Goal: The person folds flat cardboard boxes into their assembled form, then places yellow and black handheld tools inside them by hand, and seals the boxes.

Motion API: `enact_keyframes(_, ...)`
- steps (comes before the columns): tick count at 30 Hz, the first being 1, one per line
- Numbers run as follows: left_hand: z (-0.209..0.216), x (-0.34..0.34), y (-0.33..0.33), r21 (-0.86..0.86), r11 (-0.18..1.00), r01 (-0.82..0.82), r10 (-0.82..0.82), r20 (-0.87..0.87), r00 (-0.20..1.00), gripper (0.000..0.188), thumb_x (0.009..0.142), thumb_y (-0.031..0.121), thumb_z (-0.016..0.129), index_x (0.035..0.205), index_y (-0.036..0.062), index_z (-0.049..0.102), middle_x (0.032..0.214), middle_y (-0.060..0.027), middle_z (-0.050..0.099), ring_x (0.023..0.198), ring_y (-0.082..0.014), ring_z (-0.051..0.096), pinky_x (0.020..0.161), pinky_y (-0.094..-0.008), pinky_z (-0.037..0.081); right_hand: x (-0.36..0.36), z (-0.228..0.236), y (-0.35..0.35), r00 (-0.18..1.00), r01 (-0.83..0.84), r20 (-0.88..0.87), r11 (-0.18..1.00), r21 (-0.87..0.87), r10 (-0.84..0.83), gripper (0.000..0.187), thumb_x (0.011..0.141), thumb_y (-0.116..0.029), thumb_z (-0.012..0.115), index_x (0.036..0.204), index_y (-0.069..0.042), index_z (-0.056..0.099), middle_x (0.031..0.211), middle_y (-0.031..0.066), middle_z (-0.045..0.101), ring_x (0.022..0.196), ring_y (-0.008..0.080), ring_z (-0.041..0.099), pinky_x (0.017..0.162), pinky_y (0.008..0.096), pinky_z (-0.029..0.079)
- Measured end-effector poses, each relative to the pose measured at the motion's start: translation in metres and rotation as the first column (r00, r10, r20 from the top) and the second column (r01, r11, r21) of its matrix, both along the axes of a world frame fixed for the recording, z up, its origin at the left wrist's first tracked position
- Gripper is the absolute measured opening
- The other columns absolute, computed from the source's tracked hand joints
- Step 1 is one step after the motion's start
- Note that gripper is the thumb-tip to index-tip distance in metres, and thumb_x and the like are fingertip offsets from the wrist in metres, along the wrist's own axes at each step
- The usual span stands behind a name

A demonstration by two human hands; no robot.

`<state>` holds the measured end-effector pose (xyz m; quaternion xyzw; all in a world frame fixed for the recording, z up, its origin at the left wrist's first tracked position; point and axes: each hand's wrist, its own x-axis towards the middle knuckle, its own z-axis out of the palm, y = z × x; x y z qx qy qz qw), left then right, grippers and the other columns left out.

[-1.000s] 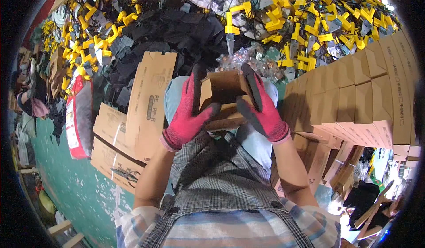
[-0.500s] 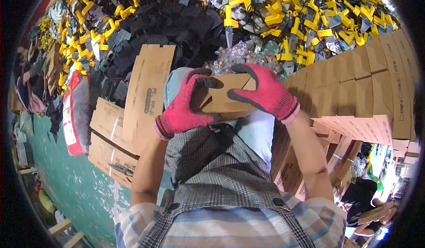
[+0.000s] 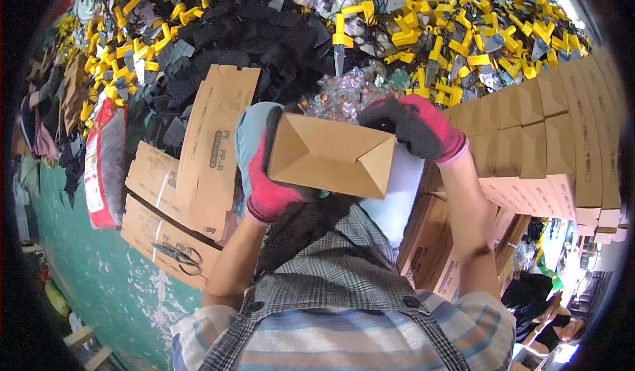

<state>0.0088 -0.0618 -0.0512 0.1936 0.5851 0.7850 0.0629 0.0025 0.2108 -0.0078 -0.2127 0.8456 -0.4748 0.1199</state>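
A small brown cardboard box (image 3: 331, 154) is held up in front of my lap, its flaps folded inward on the face toward me. My left hand (image 3: 272, 189), in a red and black work glove, grips the box along its left side. My right hand (image 3: 418, 127), gloved alike, is at the box's far right corner with its fingers curled. What those fingers hold, if anything, is hidden. Just beyond the box lies a heap of clear plastic bags with copper-coloured pieces (image 3: 347, 93).
Stacked brown boxes (image 3: 522, 133) stand at my right. Flattened cartons (image 3: 211, 152) lie at my left, with scissors (image 3: 178, 255) on one. A red and white sack (image 3: 106, 166) stands farther left. Beyond are black pieces (image 3: 264, 46) and yellow-handled tools (image 3: 486, 37). Another person (image 3: 539, 311) is at lower right.
The box has turned so its folded face is toward me. My right hand has come off its top and drawn to the right, fingers curling. My left hand still holds the left side.
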Motion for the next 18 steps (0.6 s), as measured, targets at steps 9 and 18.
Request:
enact_keyframes(9,0.099,-0.048,0.088,0.432,0.86,-0.27,0.371,-0.168,0.913,0.038,0.064,-0.004,0.056,0.1,0.0004,0.047,0.094,-0.0067,0.054,0.088,-0.0154,0.05,0.08,-0.028,0.04,-0.107,0.059,0.018,0.958,0.067,-0.241,0.941,-0.332,-0.153,0.041,0.082,-0.021,0.048,0.119,-0.005,0.04,0.116,0.0101,0.046,0.103,0.0215,0.046,0.088,0.0344,0.037)
enact_keyframes(18,0.01,-0.059,0.059,-0.573,0.603,-0.555,0.103,-0.634,0.767,0.084,0.054,0.032,0.069,0.124,0.0035,0.03,0.122,-0.0295,0.028,0.112,-0.0428,0.031,0.094,-0.0497,0.024,-0.109,0.026,0.042,0.823,0.403,0.211,0.279,-0.872,-0.527,0.044,0.086,-0.035,0.034,0.122,-0.008,0.036,0.12,0.009,0.042,0.11,0.0247,0.04,0.094,0.0393,0.03)
